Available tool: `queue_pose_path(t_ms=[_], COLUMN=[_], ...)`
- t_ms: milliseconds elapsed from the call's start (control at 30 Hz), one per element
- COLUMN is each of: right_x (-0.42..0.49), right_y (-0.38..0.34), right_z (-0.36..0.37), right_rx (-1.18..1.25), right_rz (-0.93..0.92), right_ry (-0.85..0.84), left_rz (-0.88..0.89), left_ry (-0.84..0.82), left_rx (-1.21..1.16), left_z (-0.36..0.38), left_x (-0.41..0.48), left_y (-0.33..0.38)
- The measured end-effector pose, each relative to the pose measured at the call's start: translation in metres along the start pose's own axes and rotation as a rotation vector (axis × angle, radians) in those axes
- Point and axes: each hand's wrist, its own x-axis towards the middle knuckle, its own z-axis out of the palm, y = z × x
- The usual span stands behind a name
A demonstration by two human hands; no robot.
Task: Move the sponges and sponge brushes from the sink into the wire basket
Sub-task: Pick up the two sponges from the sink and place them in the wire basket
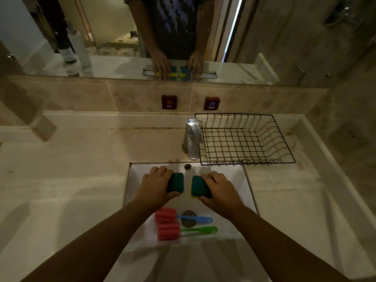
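Over the white sink [247,192] I log my two hands, each closed on one sponge. Left hand [155,187]: palm down, fingers wrapped over the outer edge of the left sponge [176,182], thumb at its near corner. Right hand [219,189]: same pose, mirrored, clamped on the right sponge [199,186]. Both sponges: dark green scouring face up, thin yellow foam showing along the lower edge, rounded corners. A narrow gap separates them; whether they rest on the basin or are lifted clear, I cannot tell.

Nearer to me in the basin: blue-handled sponge brush [179,217] and green-handled sponge brush [183,231], lying side by side, red ribbed foam heads to the left, handles pointing right, the blue handle crossing the drain [188,219].

Beyond the sink's far rim: chrome tap [192,137], and touching its right side a black wire basket [244,139] on the worktop [61,169], holding nothing, its top open. The path from sink to basket runs up and right past the tap. Left of the sink the worktop lies bare and wide.

Both forearms enter from the lower edge, converging toward the basin.
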Motion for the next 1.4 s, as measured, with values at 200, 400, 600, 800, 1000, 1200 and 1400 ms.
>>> queue_pose_path(t_ms=[200, 400, 600, 800, 1000, 1200, 1400], right_x=[-0.014, -0.019, -0.014, -0.003, 0.013, 0.041, 0.085], right_y=[0.015, 0.045, 0.094, 0.139, 0.175, 0.199, 0.226], right_z=[-0.008, -0.024, -0.045, -0.060, -0.068, -0.076, -0.077], right_rx=[0.007, -0.002, 0.027, 0.020, 0.024, 0.010, 0.018], right_rz=[0.036, -0.006, -0.035, -0.077, -0.087, -0.111, -0.078], right_ry=[0.040, 0.091, 0.108, 0.145, 0.101, 0.128, 0.079], left_rz=[0.042, 0.070, 0.039, 0.016, 0.042, 0.027, -0.023], left_ry=[-0.023, -0.004, 0.032, 0.071, 0.086, 0.081, 0.069], left_rx=[-0.018, -0.018, -0.058, -0.066, -0.015, 0.042, 0.046], left_z=[0.004, 0.004, 0.005, 0.005, 0.002, 0.002, 0.007], left_x=[0.003, 0.015, 0.039, 0.061, 0.093, 0.133, 0.179], left_y=[0.020, 0.054, 0.096, 0.134, 0.157, 0.170, 0.156])
